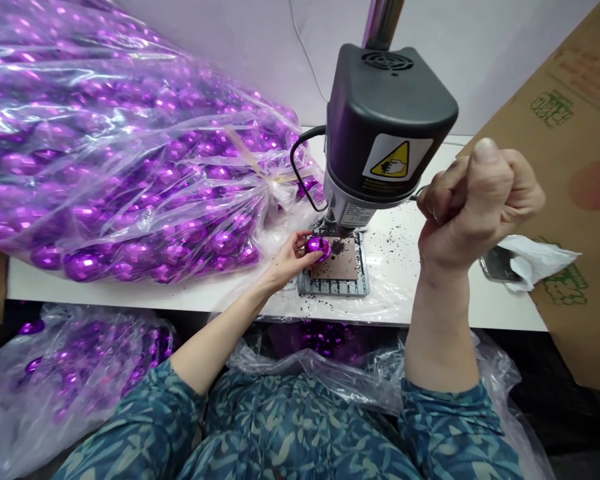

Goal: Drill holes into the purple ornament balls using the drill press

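My left hand [293,257] has a shiny purple faceted ball [319,249] between its thumb and fingers. The ball is over a brown board [344,261] that lies on the slotted metal base [336,288] of a drill press [390,113]. Dark shavings cover part of the board, close under the machine's head. Raised at the right side of the machine, my right hand [480,190] is closed in a fist around the drill press lever [418,194]; only a short bit of the lever shows, the rest being hidden by the hand.
A big clear bag of purple balls [145,180] fills the table's left side. A cardboard box [570,220] stands at right, near a phone [500,265] and a white tissue [535,263]. More bagged balls [95,360] sit below the table edge. Shavings dot the white tabletop [395,287].
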Demonstrator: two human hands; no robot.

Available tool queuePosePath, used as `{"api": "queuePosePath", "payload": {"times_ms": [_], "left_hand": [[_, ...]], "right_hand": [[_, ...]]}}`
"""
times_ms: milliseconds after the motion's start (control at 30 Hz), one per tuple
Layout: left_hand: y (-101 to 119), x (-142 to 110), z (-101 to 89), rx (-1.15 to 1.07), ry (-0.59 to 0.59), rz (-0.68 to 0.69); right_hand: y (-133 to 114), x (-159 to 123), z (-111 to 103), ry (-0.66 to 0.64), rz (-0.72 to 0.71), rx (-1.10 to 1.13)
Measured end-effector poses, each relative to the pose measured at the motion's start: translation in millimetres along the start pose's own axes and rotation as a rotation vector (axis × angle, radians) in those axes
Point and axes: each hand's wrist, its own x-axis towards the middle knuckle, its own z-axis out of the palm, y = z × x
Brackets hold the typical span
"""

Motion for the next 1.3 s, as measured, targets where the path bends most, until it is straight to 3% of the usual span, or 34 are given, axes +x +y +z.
{"api": "queuePosePath", "payload": {"times_ms": [167,400,667,900,1300], "left_hand": [[-13.9,13.2,2.7,0.206,-0.054,0.083],[-17.0,18.8,10.9,0.432,-0.117,0.144],[-28.1,20.1,23.3,0.852,-0.017,0.495],[-39.6,20.7,23.7,0.814,-0.001,0.538],[-34.0,16.4,25.4,0.672,-0.022,0.404]], "right_hand": [[-1.1,-0.3,0.2,-0.015,-0.003,-0.056],[-2.2,-1.0,-0.4,0.021,0.027,-0.134],[1.2,-2.7,-0.6,0.016,-0.021,-0.068],[-3.7,-21.0,-2.1,0.033,-0.059,-0.190],[17.4,-35.9,-11.7,0.094,-0.245,-0.083]]}}
